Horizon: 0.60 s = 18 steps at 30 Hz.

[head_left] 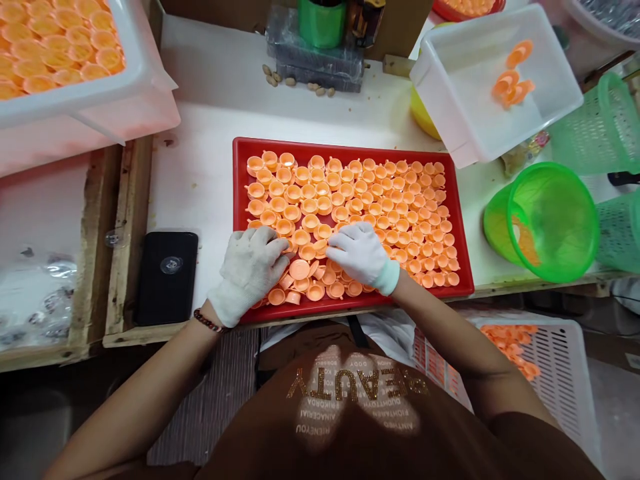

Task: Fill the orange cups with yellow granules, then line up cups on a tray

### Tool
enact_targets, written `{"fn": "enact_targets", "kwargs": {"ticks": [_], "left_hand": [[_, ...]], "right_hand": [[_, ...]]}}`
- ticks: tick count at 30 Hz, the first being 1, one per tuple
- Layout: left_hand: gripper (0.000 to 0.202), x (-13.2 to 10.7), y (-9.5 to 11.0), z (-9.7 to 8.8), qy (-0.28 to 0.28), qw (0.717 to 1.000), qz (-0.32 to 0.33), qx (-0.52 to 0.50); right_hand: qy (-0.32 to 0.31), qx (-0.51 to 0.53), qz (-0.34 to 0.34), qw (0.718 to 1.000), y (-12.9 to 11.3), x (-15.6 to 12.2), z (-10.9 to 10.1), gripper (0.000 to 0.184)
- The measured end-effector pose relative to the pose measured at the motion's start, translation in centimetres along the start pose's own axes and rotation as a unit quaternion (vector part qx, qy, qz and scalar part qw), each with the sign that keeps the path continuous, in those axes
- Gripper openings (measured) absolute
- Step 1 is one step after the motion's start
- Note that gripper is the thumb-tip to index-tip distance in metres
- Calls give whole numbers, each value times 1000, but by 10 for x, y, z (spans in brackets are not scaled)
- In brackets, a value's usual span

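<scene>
A red tray (pixel 240 193) lies on the white table in front of me, filled with several small orange caps (pixel 380 200), most standing open side up. Both my hands wear white knit gloves and rest on the caps at the tray's near edge. My left hand (pixel 253 267) lies palm down with its fingers bent onto the caps near the tray's left corner. My right hand (pixel 363 257) lies beside it, fingers pointing left and pressed on the caps. What the fingertips pinch is hidden.
A black phone (pixel 167 277) lies left of the tray. A white bin (pixel 75 100) of orange caps stands at the far left, a white tub (pixel 450 87) with a few caps at the far right. A green bucket (pixel 545 220) lies tipped right of the tray, beside green baskets (pixel 600 127). A white crate (pixel 560 360) sits lower right.
</scene>
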<state>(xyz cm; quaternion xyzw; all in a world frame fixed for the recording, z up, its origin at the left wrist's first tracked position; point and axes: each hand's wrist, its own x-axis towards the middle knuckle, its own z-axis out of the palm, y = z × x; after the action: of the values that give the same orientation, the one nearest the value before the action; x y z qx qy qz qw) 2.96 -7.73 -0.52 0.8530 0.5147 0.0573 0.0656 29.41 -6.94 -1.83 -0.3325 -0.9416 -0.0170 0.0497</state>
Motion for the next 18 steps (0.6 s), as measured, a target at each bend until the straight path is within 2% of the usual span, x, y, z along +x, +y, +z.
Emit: {"fn": "enact_targets", "kwargs": {"ticks": [2, 5, 8, 13, 15, 18], "left_hand": [[25, -2, 1, 3, 25, 999, -1, -24], [22, -1, 6, 8, 33, 997, 44, -54], [18, 11, 14, 14, 15, 996, 73, -39], [21, 39, 22, 20, 18, 998, 62, -19], [22, 38, 19, 19, 40, 997, 56, -40], [22, 24, 13, 16, 69, 995, 30, -69]], "right_hand": [[7, -12, -6, 1000, -3, -4, -1, 24], [15, -1, -9, 1000, -4, -7, -5, 19], [5, 5, 43, 999, 2, 0, -5, 24], [-4, -30, 79, 996, 10, 24, -2, 23], [1, -40, 107, 993, 10, 28, -5, 23], [-22, -18, 133, 991, 7, 24, -11, 21]]}}
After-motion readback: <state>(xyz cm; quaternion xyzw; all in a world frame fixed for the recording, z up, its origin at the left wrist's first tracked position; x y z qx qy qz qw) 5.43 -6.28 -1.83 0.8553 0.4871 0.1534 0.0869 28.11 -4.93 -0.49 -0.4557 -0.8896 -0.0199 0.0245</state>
